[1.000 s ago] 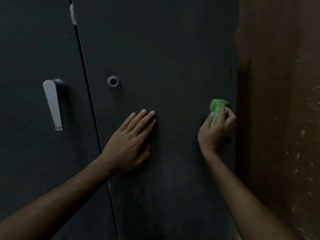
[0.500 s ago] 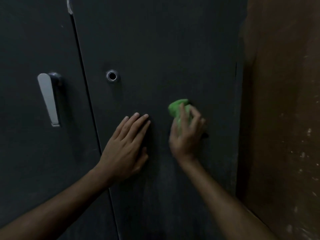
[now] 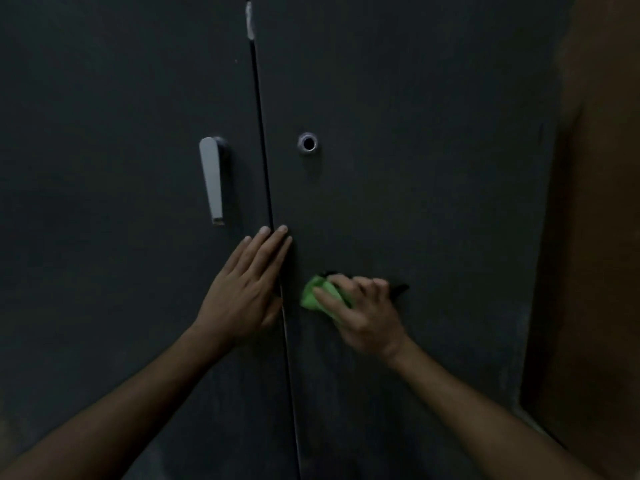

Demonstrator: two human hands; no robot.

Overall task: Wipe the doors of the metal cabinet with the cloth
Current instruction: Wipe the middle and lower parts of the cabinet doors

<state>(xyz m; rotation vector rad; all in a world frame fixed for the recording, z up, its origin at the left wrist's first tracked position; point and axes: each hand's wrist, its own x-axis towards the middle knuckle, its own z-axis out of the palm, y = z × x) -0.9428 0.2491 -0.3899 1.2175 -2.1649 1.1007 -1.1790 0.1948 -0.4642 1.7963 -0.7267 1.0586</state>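
Dimly lit, the right hand (image 3: 363, 317) bunches a bright green cloth (image 3: 317, 297) against the dark door (image 3: 415, 168), left hand (image 3: 247, 289) flat.

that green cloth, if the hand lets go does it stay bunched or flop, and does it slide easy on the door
The green cloth looks soft and floppy: it is crumpled into a wad under the right hand, so it would probably loosen and drop if released. It seems light, as curled fingers alone hold it. On the smooth right door it likely slides easily.

Dim storage corner; dark metal cabinet (image 3: 415, 168) beside stained brown wall (image 3: 602, 237).
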